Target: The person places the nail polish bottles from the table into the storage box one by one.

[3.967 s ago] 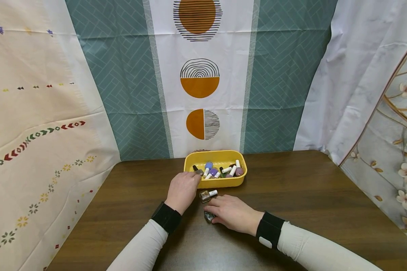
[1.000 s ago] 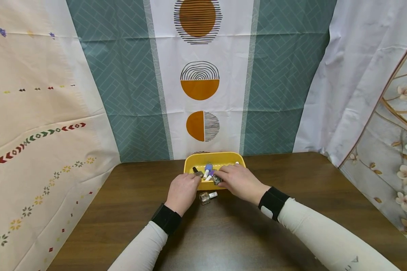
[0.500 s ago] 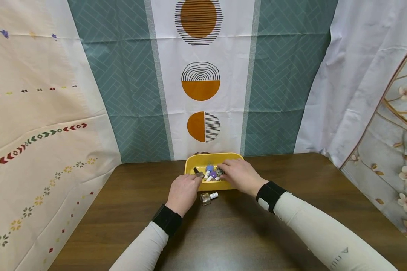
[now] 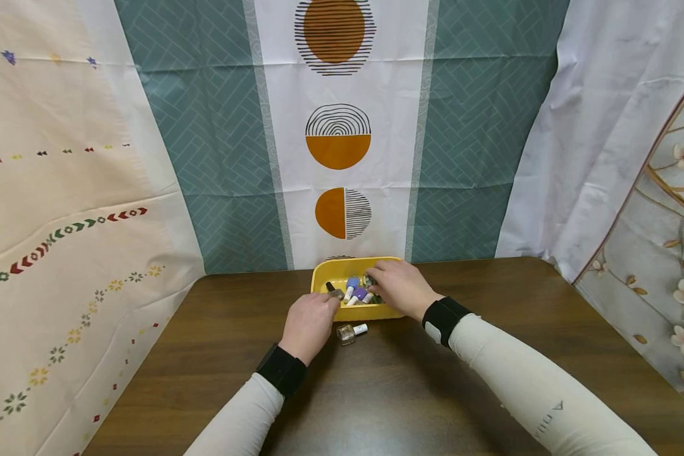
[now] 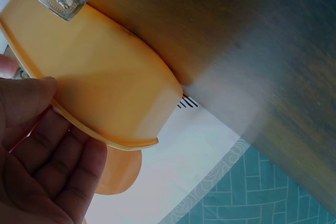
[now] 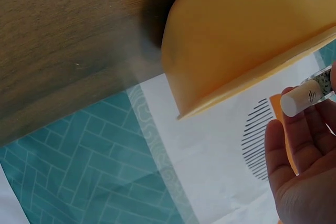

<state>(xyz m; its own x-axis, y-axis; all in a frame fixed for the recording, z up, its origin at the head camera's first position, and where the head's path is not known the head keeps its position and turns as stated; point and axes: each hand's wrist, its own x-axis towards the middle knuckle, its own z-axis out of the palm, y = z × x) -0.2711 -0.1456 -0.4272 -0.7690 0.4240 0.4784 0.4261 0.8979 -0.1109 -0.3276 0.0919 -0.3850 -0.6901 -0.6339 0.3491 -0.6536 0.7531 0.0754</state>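
My left hand (image 4: pixel 309 324) grips the near left rim of a yellow plastic bin (image 4: pixel 370 313), thumb on one side and fingers on the other in the left wrist view. Above the bin's interior, my right hand (image 4: pixel 401 288) holds a nail polish bottle (image 6: pixel 310 95) with a white cap and dark speckled glass. Inside lie several nail polish bottles, among them a blue one (image 4: pixel 352 283) and a purple one (image 4: pixel 360 293); my right hand hides others. A glittery nail polish bottle (image 4: pixel 346 334) with a white cap lies on its side on the table before the bin.
The brown wooden table (image 4: pixel 467 367) extends around the bin on both sides. Behind it hangs a teal and white patterned cloth (image 4: pixel 473 158). Light curtains (image 4: pixel 80 221) stand at the left and right.
My right hand has picked up the dark speckled nail polish bottle from the table and carried it over the bin, lately moving slightly farther back. My left hand stays at the rim.
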